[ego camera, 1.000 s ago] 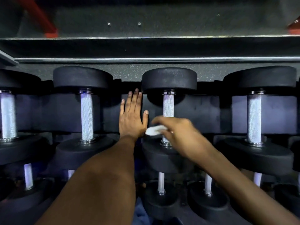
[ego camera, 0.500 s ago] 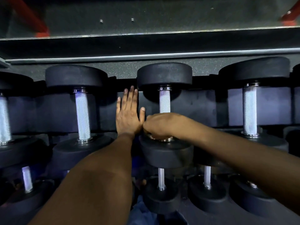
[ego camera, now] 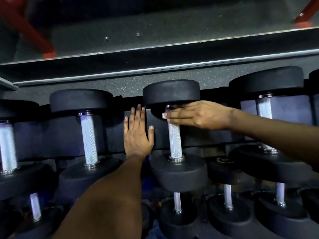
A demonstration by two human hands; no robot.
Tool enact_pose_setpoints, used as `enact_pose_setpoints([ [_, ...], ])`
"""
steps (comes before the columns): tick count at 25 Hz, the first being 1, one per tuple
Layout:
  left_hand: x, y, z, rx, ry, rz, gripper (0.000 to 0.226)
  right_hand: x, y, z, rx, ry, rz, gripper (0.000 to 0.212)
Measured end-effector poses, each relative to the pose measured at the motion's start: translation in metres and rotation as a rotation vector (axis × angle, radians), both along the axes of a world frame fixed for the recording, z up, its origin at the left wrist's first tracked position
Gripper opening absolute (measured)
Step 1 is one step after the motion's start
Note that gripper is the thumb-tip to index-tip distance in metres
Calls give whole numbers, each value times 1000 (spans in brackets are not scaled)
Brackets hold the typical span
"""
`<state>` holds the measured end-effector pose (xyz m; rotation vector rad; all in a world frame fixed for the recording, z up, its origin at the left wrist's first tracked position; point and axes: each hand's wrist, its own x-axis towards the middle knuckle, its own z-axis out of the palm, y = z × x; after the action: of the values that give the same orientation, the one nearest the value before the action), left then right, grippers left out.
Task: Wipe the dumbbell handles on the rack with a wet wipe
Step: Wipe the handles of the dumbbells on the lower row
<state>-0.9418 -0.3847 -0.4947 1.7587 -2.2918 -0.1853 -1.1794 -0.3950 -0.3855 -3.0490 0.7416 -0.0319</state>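
Right hand [ego camera: 198,116] pinches the white wet wipe [ego camera: 164,115] atop the knurled silver dumbbell handle [ego camera: 174,140]. Handle runs straight down from it, so I'd guess a downward stroke. Left hand [ego camera: 138,133] rests flat, fingers spread, just beside.

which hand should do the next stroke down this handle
Right. The right hand already presses the wet wipe against the top of the handle. The left hand lies flat on the rack beside it, holding nothing.
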Motion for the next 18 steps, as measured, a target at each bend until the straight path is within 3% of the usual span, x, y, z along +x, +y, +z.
enact_pose_setpoints([
  [2,1,-1,-1,4,-18,-4,65,9,23,-13,136,10,-32,45],
  [6,0,-2,-1,9,-74,16,67,8,33,-13,95,34,173,39],
  [9,1,-1,-2,1,-76,6,66,7,11,-7,33,-94,-109,37],
  [13,1,-2,-3,-12,-75,16,67,36,40,-17,72,103,153,33],
  [16,1,-1,-3,-16,-67,11,66,50,2,-1,79,138,-87,31],
  [18,1,-2,-4,-16,-65,12,66,79,14,2,107,283,-162,24],
])
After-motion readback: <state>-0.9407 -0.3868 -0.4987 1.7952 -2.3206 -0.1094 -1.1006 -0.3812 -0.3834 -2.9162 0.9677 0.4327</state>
